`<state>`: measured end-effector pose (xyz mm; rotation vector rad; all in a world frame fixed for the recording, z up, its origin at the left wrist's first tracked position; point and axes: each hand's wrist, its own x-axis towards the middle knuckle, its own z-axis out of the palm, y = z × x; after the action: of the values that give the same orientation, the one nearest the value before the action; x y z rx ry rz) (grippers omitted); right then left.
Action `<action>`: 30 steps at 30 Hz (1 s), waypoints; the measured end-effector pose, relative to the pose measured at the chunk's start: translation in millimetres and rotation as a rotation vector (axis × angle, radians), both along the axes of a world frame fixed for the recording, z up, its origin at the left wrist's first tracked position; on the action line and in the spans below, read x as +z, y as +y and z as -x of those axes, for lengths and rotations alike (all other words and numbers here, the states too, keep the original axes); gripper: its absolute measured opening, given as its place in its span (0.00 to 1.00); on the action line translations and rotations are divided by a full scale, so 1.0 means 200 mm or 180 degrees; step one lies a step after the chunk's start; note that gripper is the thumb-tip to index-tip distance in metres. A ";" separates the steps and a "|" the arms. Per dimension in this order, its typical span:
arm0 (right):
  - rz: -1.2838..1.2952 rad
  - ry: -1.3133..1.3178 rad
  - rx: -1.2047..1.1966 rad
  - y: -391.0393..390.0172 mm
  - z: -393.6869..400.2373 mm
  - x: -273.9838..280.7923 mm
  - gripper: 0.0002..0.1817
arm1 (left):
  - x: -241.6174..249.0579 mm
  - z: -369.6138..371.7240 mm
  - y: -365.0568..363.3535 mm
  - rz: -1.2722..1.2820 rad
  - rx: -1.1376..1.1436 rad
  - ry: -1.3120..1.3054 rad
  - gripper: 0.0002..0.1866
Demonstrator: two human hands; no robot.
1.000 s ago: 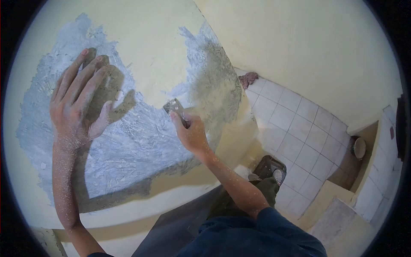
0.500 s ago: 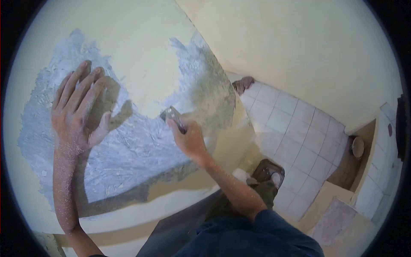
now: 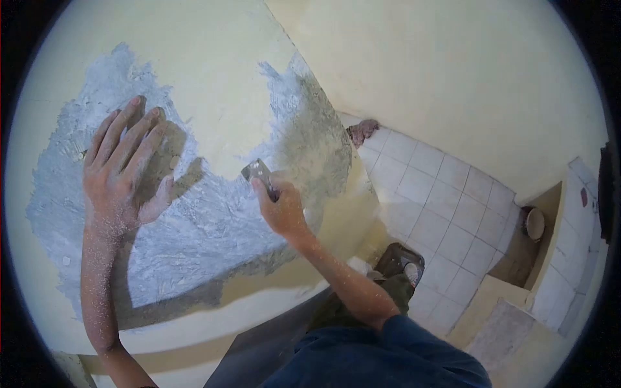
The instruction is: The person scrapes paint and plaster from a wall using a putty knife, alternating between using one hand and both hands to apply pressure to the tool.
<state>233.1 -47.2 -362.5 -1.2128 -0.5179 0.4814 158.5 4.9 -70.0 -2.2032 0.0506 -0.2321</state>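
Note:
My right hand (image 3: 283, 208) grips a scraper (image 3: 260, 173), its metal blade right at the lower edge of the cream paint (image 3: 223, 110). Around that paint the wall shows a rough grey patch (image 3: 207, 226), bare and scored where the coat has come away. Flat against the upper left of this patch, with fingers stretched upward and thumb out, lies my left hand (image 3: 123, 171); it holds nothing. Pale dust speckles both forearms. My right fingers hide most of the scraper's handle.
White tiles (image 3: 446, 200) cover the floor at right, with a crumpled brown cloth (image 3: 363, 132) by the wall corner. A dark tray (image 3: 392, 257) lies near my legs. Further right, a round bowl (image 3: 534, 224) sits in a low tiled recess.
My left hand has slid slightly right and down on the wall. The scraper blade has turned a little, staying at nearly the same spot. The view has shifted slightly.

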 end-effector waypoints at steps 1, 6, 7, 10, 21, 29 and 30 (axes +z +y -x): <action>0.0135 0.0169 0.0154 -0.04 0.06 -0.02 0.22 | 0.01 0.01 -0.01 0.0007 -0.0015 0.0034 0.23; 0.0033 0.0031 0.0001 -0.04 0.01 0.00 0.22 | 0.01 0.02 0.00 -0.0008 -0.0014 0.0011 0.23; 0.0020 0.0022 0.0049 -0.04 0.00 0.00 0.22 | 0.01 0.02 0.00 -0.0060 -0.0017 0.0032 0.23; 0.0037 0.0147 0.0164 -0.05 0.02 0.00 0.21 | 0.01 0.01 0.00 0.0073 -0.0008 0.0018 0.24; -0.0263 0.0022 -0.0332 0.06 0.08 -0.11 0.20 | 0.00 0.02 0.01 0.0041 -0.0073 0.0019 0.25; 0.0052 0.0197 0.0134 -0.01 -0.02 -0.02 0.23 | 0.00 0.03 0.01 -0.0065 0.0049 0.0076 0.24; 0.0020 0.0209 0.0096 0.00 -0.03 0.01 0.23 | 0.00 0.03 0.01 -0.0100 0.0090 0.0092 0.24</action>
<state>238.9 -46.9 -361.3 -1.1927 -0.4795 0.5470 153.5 6.6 -70.0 -2.1745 0.0389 -0.1827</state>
